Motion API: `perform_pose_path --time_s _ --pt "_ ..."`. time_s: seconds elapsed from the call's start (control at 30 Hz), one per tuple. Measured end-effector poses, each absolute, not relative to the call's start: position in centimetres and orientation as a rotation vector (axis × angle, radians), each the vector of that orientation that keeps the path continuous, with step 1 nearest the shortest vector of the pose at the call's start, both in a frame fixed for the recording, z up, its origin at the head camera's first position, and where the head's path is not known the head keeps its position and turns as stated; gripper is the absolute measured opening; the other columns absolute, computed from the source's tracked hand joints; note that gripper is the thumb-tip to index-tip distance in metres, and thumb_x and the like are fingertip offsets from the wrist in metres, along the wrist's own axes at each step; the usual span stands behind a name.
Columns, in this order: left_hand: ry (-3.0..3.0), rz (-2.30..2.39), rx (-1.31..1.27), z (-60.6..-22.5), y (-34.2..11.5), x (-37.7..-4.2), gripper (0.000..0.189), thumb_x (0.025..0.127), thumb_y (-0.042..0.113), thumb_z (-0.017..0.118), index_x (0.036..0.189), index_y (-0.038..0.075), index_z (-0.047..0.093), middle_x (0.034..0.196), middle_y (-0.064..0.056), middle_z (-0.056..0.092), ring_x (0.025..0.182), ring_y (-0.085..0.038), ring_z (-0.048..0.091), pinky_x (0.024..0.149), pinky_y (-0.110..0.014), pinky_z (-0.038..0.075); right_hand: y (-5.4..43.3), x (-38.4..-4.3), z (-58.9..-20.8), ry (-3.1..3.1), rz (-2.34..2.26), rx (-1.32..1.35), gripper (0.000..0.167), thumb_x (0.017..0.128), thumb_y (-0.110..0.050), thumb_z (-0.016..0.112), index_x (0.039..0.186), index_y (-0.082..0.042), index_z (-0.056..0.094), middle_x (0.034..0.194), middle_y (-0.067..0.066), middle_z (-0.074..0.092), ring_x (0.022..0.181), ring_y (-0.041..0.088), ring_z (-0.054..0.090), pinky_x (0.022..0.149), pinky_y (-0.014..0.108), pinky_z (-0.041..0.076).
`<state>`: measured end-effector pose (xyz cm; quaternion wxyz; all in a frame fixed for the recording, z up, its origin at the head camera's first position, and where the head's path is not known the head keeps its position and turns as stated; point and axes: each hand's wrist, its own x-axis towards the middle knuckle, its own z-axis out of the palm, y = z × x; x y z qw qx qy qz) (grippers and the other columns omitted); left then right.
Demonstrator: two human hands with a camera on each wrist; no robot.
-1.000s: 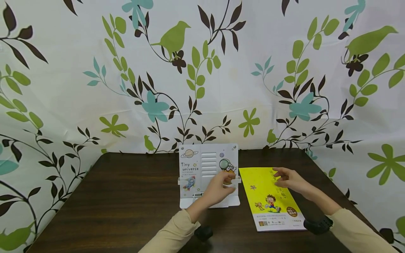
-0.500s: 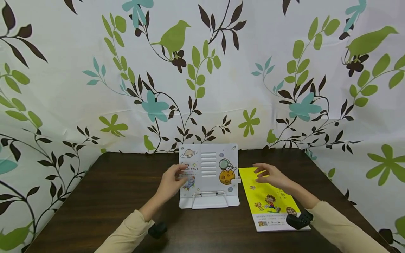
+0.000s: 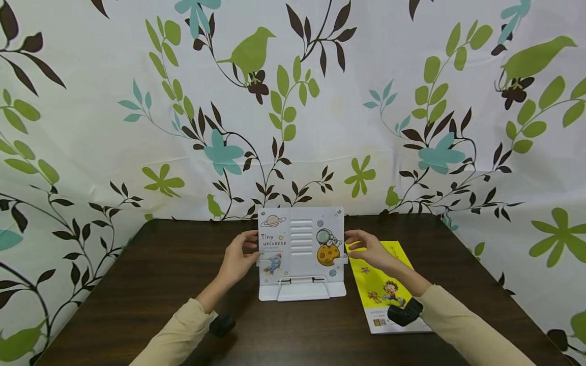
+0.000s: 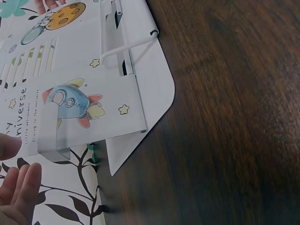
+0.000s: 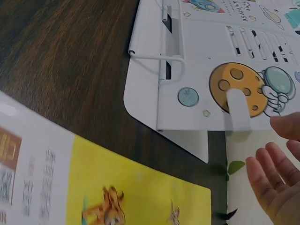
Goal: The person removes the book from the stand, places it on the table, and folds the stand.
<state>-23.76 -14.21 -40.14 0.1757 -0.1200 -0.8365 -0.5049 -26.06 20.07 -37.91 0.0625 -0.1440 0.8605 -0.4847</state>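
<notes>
A white metal book stand, printed with a rocket, a planet and an astronaut on an orange moon, stands upright on the dark table. My left hand is at its left edge; in the left wrist view the thumb overlaps the panel edge while the fingers are spread apart from it. On the opposite side is my right hand, its thumb right at the edge and its fingers relaxed beyond it. Small white side clips sit below the hands. Neither hand grips the stand.
A yellow book with a cartoon child lies flat to the right of the stand, partly under my right forearm. Behind the wooden table hangs a white cloth patterned with leaves and birds.
My left hand has moved left from the stand's right side, across its front, to its left edge. The right hand has moved left from over the book to the stand's right edge.
</notes>
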Motion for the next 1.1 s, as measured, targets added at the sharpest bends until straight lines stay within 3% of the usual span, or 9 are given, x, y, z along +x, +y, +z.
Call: perform_pose_path --time_s 0.27,0.57,1.1 --pt "-2.343 -1.49 -0.351 -40.6 -13.8 -24.4 0.047 0.074 -0.015 0.06 0.118 -0.003 0.051 0.1 -0.017 0.056 0.088 -0.027 0.058 0.067 -0.029 0.052 18.8 -26.4 -38.8 2.66 -1.581 -0.496 0.041 0.082 0.006 0.058 0.122 0.004 0.046 0.104 0.019 0.058 0.098 0.036 0.053 0.082 0.038 0.048" --pt "-2.296 -1.474 -0.344 -40.7 -13.5 -24.9 0.045 0.071 -0.018 0.061 0.112 -0.003 0.053 0.094 -0.016 0.058 0.083 -0.027 0.058 0.064 -0.029 0.052 17.8 -26.5 -39.7 2.758 -1.673 -0.485 0.037 0.079 0.012 0.058 0.114 0.005 0.048 0.094 0.017 0.057 0.088 0.029 0.054 0.073 0.022 0.047" --pt "-2.298 -1.413 -0.348 -40.7 -13.5 -24.9 0.046 0.068 -0.02 0.063 0.109 -0.004 0.053 0.09 -0.016 0.06 0.078 -0.026 0.058 0.064 -0.03 0.05 17.5 -26.6 -40.3 2.801 -1.688 -0.527 0.037 0.079 0.014 0.057 0.113 0.003 0.049 0.09 0.014 0.055 0.084 0.026 0.053 0.071 0.021 0.048"
